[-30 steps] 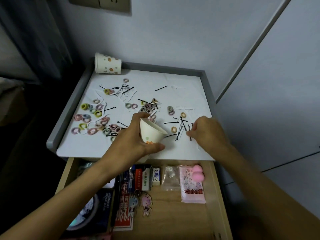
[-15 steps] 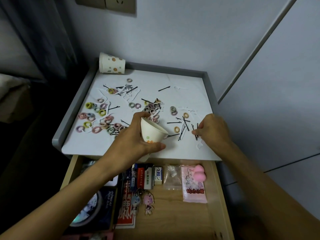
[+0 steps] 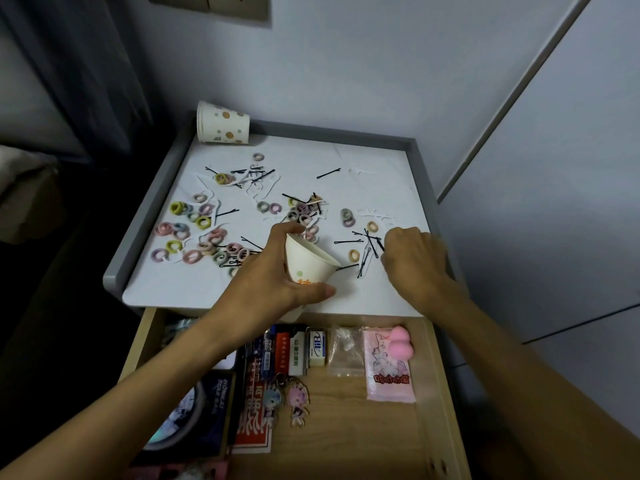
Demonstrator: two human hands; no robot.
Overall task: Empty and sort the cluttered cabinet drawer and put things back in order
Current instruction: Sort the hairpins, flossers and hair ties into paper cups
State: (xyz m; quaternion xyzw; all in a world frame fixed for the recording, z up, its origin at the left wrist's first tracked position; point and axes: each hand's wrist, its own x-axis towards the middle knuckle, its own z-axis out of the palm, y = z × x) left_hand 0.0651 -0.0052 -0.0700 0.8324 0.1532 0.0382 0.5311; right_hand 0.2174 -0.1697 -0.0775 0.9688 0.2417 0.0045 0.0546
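My left hand (image 3: 266, 282) grips a white paper cup (image 3: 308, 261) tilted with its mouth toward the right, above the front of the white cabinet top (image 3: 374, 161). My right hand (image 3: 414, 261) rests at the top's right edge, its fingers curled over black hairpins (image 3: 367, 247); the fingertips are hidden. Several pastel hair ties (image 3: 194, 237) and more pins lie scattered across the top. The wooden drawer (image 3: 346, 434) stands open below.
A dotted paper cup (image 3: 223, 123) lies on its side at the back left corner. In the drawer are a pink sponge (image 3: 399, 344) on a pink packet (image 3: 389, 372), an eraser (image 3: 317, 346), keychain charms (image 3: 287, 401), lighters and a dark box (image 3: 197, 414). Walls close the back and right.
My right hand has slid a little to the right along the cabinet top among the hairpins. My left hand keeps the cup in the same place.
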